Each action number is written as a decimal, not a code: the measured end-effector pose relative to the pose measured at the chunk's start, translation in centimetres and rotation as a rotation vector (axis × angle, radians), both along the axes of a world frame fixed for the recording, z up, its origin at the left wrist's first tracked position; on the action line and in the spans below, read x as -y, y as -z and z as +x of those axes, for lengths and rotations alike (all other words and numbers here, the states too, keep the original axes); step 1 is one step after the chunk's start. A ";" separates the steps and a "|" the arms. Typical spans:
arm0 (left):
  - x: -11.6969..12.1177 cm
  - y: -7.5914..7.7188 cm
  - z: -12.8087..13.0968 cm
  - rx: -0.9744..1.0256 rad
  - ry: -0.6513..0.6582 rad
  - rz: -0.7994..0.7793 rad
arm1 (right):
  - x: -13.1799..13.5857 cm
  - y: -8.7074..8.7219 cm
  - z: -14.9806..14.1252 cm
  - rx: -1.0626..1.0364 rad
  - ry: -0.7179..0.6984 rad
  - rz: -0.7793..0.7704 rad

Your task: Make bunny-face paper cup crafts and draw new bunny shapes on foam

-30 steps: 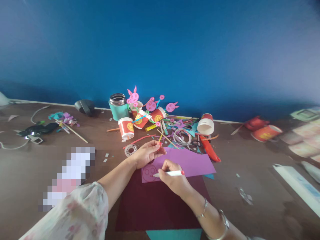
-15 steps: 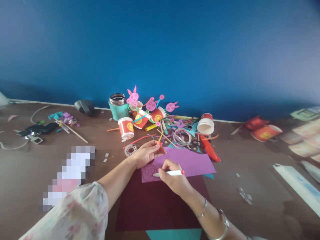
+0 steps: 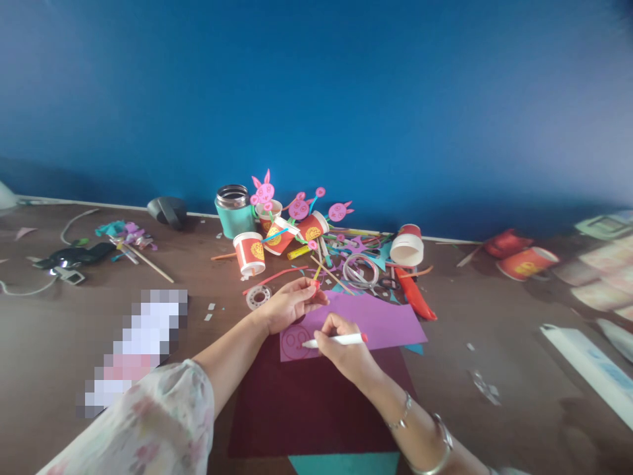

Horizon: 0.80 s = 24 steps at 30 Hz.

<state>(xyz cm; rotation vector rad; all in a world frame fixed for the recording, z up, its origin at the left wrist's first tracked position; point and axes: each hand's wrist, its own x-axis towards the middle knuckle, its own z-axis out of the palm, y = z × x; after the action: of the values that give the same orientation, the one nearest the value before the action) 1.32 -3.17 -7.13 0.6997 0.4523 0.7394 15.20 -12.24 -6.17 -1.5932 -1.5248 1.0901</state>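
Note:
My right hand [image 3: 343,344] grips a white marker [image 3: 350,340] with a red end, its tip on the purple paper [image 3: 380,316]. Drawn there in dark lines is a round face [image 3: 295,342] with two circle eyes. At the far left part of the sheet, my left hand [image 3: 293,305] pinches a small red marker cap [image 3: 315,285] between thumb and fingers. Beneath the purple sheet lies dark maroon paper [image 3: 321,409], with a teal sheet [image 3: 346,464] showing at its near edge.
Behind my hands are red paper cups [image 3: 250,254], pink animal-face cutouts [image 3: 299,207], a teal flask [image 3: 233,214], a tape roll [image 3: 258,297] and loose straws and scraps. A red tube-like thing [image 3: 418,297] lies to the right, and a white strip [image 3: 588,369] farther right.
My right hand and the marker have shifted very slightly, the tip still near the face's mouth area. The left hand has not moved.

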 end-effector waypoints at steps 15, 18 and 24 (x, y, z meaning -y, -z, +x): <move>0.0 -0.1 0.0 0.014 0.006 -0.006 | 0.3 -0.5 -0.3 0.059 -0.051 0.052; 0.0 -0.1 0.0 0.020 0.004 -0.007 | 0.3 -0.5 -0.3 0.035 -0.062 0.047; 0.0 -0.1 0.0 0.022 0.002 -0.014 | 0.4 -0.4 -0.4 -0.010 -0.080 0.035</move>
<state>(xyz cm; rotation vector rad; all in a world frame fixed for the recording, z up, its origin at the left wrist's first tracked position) 1.34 -3.18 -7.05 0.6783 0.4362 0.7413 14.84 -12.63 -5.77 -1.5121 -1.6046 1.1070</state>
